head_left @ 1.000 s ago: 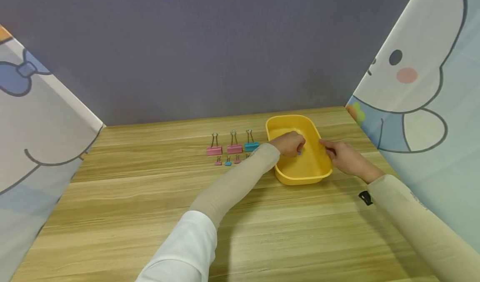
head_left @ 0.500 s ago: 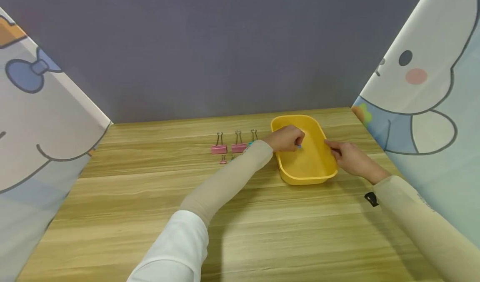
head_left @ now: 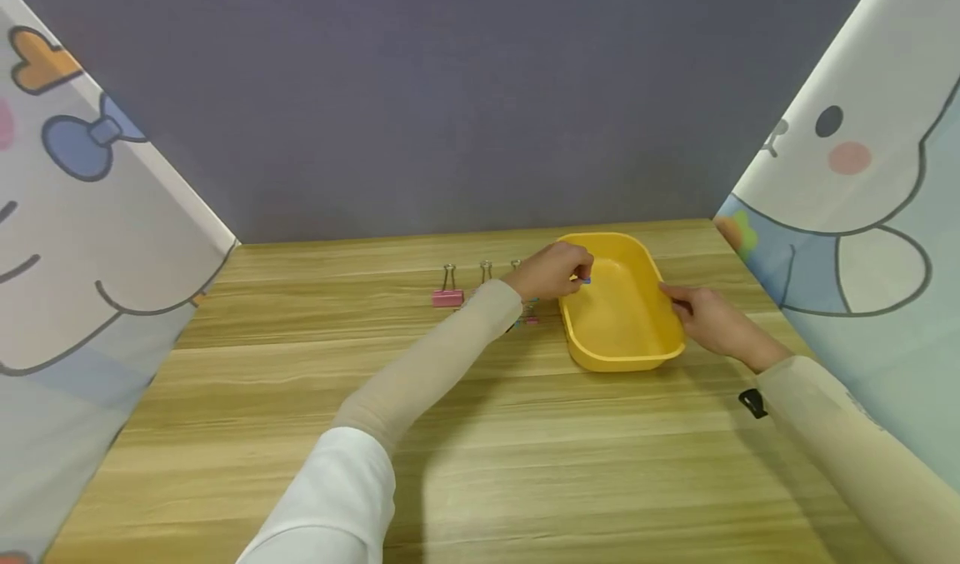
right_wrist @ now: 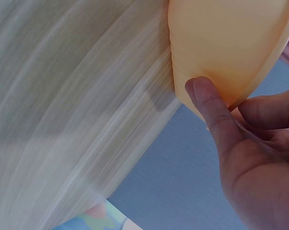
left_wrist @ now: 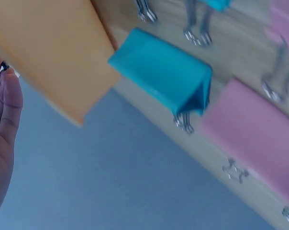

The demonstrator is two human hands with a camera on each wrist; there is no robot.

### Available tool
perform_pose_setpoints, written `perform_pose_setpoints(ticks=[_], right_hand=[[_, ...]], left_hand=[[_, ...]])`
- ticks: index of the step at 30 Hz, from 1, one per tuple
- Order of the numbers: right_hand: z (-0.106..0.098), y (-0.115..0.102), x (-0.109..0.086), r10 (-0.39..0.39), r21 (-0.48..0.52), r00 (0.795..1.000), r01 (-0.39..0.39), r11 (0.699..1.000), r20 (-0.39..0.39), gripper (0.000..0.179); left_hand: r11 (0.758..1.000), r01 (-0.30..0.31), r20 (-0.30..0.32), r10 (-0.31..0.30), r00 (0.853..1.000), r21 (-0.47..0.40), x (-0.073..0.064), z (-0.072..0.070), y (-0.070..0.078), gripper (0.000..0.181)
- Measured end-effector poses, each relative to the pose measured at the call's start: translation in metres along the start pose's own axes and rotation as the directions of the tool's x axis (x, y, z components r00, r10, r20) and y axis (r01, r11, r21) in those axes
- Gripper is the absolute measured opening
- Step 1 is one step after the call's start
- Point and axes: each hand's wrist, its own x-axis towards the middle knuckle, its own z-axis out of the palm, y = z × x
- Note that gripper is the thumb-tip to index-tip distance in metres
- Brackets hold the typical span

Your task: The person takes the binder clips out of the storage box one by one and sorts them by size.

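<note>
My left hand (head_left: pixel 551 272) is over the left rim of a yellow plastic box (head_left: pixel 628 363). Its fingertips pinch a small blue clip (head_left: pixel 587 281), mostly hidden by the fingers. In the left wrist view only a dark, tiny bit of it shows at the fingertips. My right hand (head_left: pixel 708 318) grips the box's right wall at the rim, fingers on both sides of it, as the right wrist view shows. Left of the box stand large binder clips, a pink one (left_wrist: pixel 252 136) and a teal one (left_wrist: pixel 159 69) among them. My left forearm hides part of that row.
Small binder clips (head_left: pixel 530 321) lie in front of the large ones, partly behind the left sleeve. The wooden table (head_left: pixel 525 464) ends at a grey panel (head_left: pixel 450 114) at the back. Cartoon-printed panels flank it left and right.
My left hand has risen from inside the box and moved left to its left rim, still pinching the small blue clip. My right hand keeps its grip. The head view has shifted slightly.
</note>
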Motion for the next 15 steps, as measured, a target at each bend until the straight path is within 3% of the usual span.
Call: perform_pose_setpoints(ticks=[8, 15], right_hand=[[0.000, 0.000, 0.000, 0.000, -0.006, 1.000, 0.000, 1.000, 0.007, 0.039], [0.000, 0.000, -0.001, -0.002, -0.006, 1.000, 0.002, 1.000, 0.004, 0.040]], left_hand=[[1.000, -0.007, -0.025, 0.007, 1.000, 0.015, -0.023, -0.018, -0.004, 0.004], [1.000, -0.005, -0.042, 0.006, 0.999, 0.023, -0.056, -0.029, -0.012, 0.007]])
